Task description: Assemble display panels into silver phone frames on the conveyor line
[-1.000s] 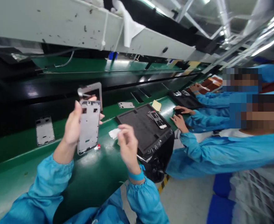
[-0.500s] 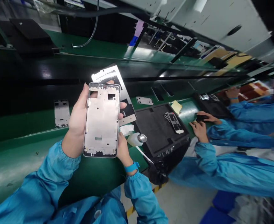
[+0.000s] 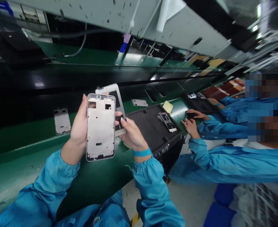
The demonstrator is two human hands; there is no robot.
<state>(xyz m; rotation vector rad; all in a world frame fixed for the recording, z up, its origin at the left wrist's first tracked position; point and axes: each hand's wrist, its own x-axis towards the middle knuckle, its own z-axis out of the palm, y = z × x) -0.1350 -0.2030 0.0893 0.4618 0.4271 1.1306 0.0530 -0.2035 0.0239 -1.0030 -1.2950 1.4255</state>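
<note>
1. Here's the left hand [image 3: 79, 127], closed round a pale metal frame [image 3: 101, 129], thumb along its left edge, fingertips poking out past its right edge.
2. And the right hand [image 3: 134, 135] pinches the lower corner of a white-edged panel [image 3: 119, 102], which leans at a slant behind the frame. Both pieces are up in the air over the desk [image 3: 42, 160].
3. How far along? Both pieces are in hand, I'd judge, but they read as two separate parts, and neither is set down.
4. Out past the desk's far edge, a second frame [image 3: 62, 120] lies to the left and a pale plate [image 3: 140, 102] farther right, no hand on either.
5. At the desk's right end sits a black tray [image 3: 145, 121], a stack of phone parts [image 3: 167, 122] along its right edge, a yellow pad [image 3: 168, 107] just off its far right corner.
6. Beyond that, a co-worker's hands [image 3: 191, 127] cover something dark; too murky to name.
7. Hard to call: the left fingers behind the frame, the panel's covered lower part, and whether panel and frame touch. The right hand and sleeve hide the tray's near left corner.
</note>
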